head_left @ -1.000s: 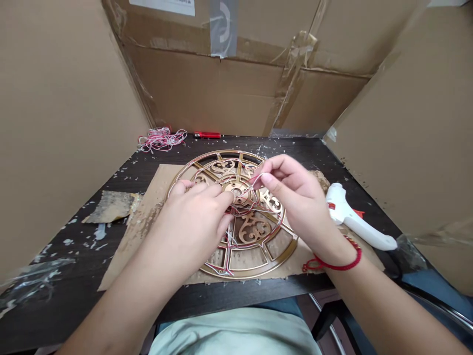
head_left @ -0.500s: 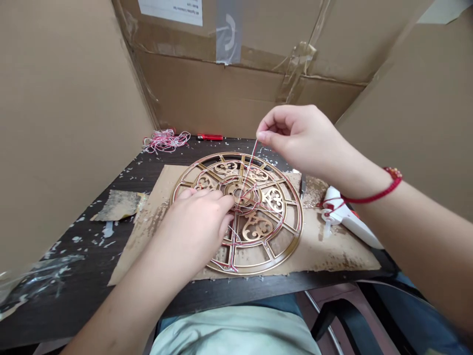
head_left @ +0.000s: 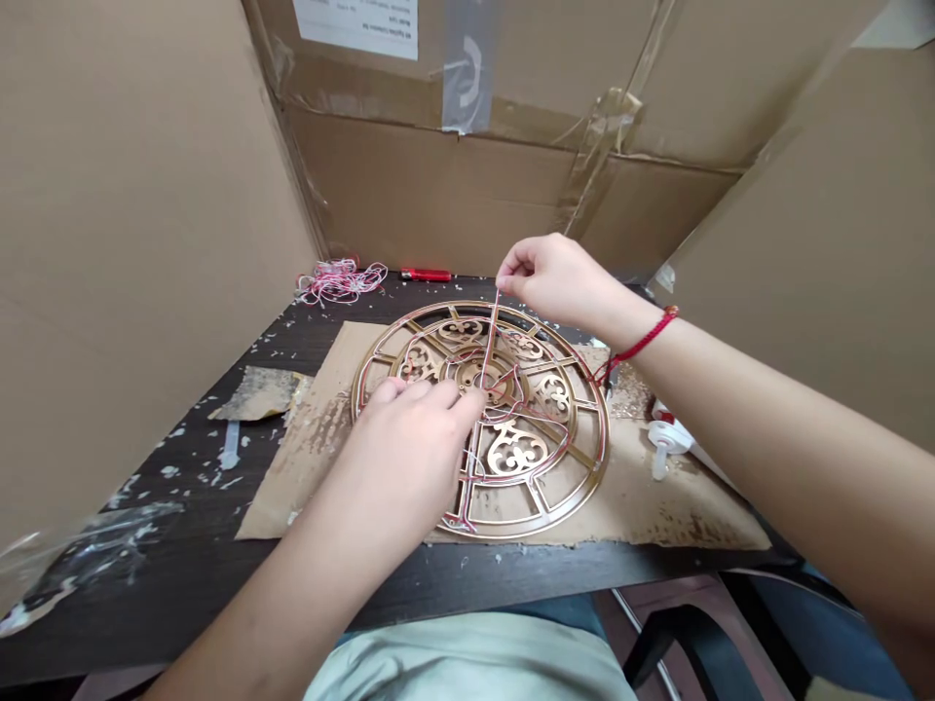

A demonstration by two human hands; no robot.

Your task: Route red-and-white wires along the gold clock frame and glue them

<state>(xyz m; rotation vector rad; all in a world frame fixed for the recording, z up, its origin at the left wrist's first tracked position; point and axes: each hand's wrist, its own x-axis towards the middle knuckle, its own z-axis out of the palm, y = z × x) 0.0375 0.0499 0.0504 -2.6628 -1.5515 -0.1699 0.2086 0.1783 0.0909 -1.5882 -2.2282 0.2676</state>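
A round gold openwork frame [head_left: 537, 506] with scroll ornaments lies on a cardboard sheet, red and white wires running along its ribs and rings. Above its far edge my right hand [head_left: 551, 277] pinches the end of a red and white wire [head_left: 490, 341], which stretches up from the hub. My left hand [head_left: 420, 438] rests over the left and middle of the frame, its fingers bent and close together near the hub. What its fingertips press or hold is hidden.
Behind the frame lie a tangle of red and white wire [head_left: 342, 281] and a red tool [head_left: 426, 275]. A white glue gun [head_left: 670, 437] is at the right, partly behind my forearm. Cardboard walls [head_left: 409, 185] surround the dark table [head_left: 182, 574].
My right hand has moved down and slightly left with the wire end, closer to the frame's far edge. The whole view has shifted a little; my left hand stays at the hub.
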